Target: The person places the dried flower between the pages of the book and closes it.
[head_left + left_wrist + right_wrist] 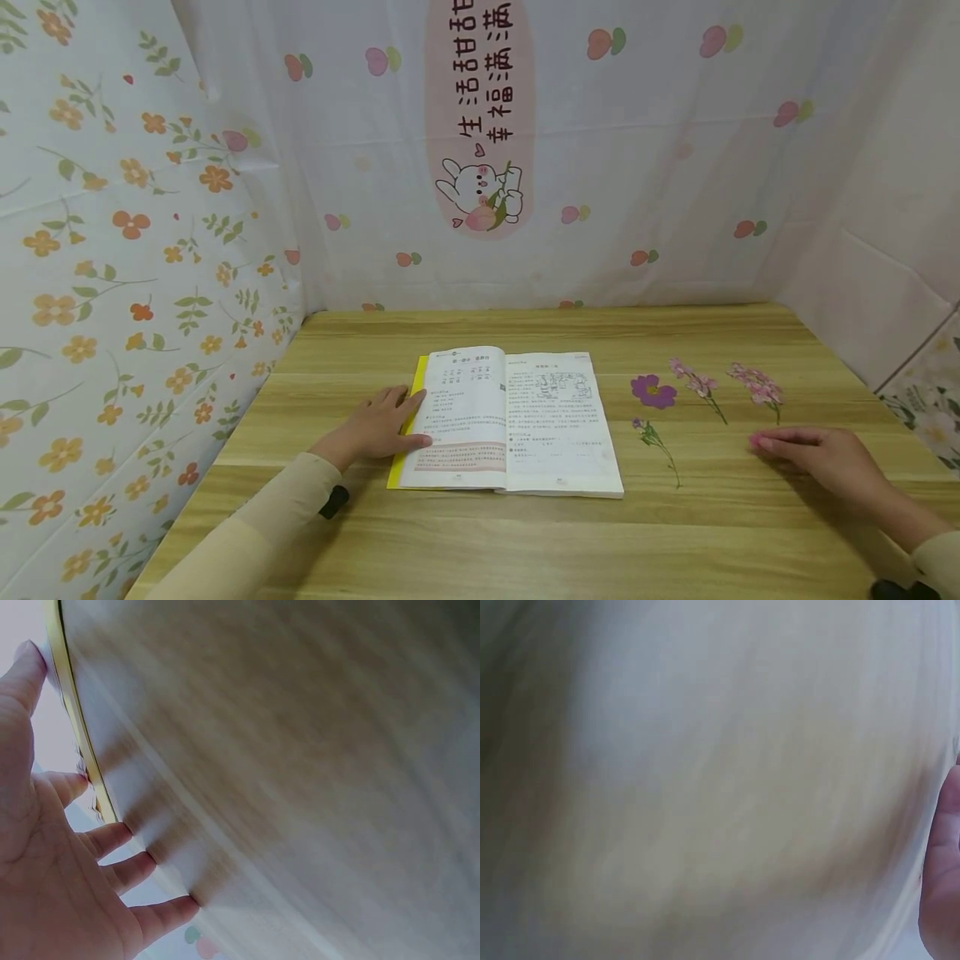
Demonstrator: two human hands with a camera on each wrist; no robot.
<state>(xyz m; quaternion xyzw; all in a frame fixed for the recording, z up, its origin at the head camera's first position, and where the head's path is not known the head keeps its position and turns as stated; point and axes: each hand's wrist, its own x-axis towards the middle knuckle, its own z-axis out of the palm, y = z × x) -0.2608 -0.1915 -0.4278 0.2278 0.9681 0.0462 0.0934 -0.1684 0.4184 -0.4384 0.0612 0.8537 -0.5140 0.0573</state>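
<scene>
Hands flat, book open, pressed flowers alongside.
Left hand (378, 429) relaxed, resting on open book (513, 421) at its 9 o'clock edge; right hand (813, 457) released, on worktop (525, 542) near pink flower (759, 387) at 12 o'clock. Risk: careless pinch crumbling petals.

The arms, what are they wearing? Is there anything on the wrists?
Both arms wear long beige sleeves. A small black device sits at the left sleeve cuff, and another at the right sleeve cuff. The left hand and right hand are bare.
</scene>
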